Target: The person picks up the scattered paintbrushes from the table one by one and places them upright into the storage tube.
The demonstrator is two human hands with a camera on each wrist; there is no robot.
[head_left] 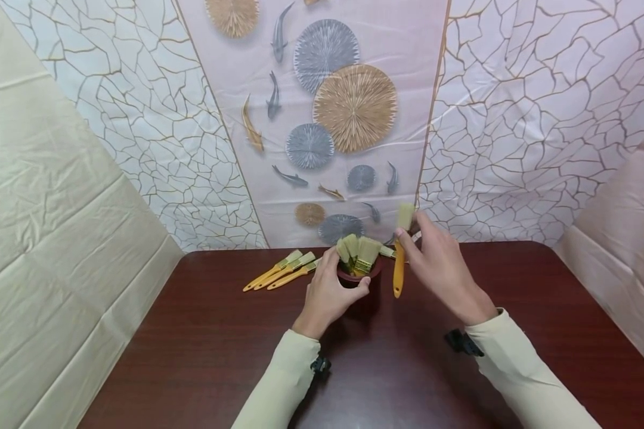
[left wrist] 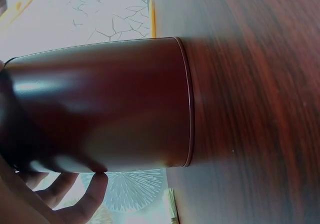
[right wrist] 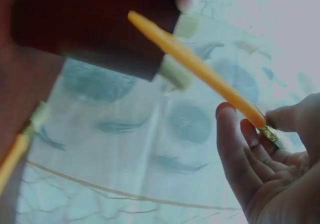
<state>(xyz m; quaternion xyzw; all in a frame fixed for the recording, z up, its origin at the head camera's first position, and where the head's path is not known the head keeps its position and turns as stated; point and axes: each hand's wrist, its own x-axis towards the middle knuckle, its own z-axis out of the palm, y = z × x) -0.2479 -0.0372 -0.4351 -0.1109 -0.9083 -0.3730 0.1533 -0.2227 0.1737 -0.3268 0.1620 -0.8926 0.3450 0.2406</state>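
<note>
A dark red-brown cup (left wrist: 110,103) stands upright on the table, with several paintbrushes (head_left: 367,255) in it, bristles up. My left hand (head_left: 327,295) holds the cup near its rim, thumb on the near side and fingers round the far left. To the right of the cup, my right hand (head_left: 446,271) pinches a paintbrush (head_left: 399,275) near its metal band. Its pale bristles point up and its yellow handle hangs down, apart from the cup. In the right wrist view the yellow handle (right wrist: 200,73) slants across in front of the cup.
Left of the cup, 3 paintbrushes (head_left: 279,271) lie side by side on the dark wood table (head_left: 204,351). Behind the cup to the right lies another paintbrush (head_left: 388,251), partly hidden. A patterned cloth backdrop (head_left: 322,196) rises at the table's back edge.
</note>
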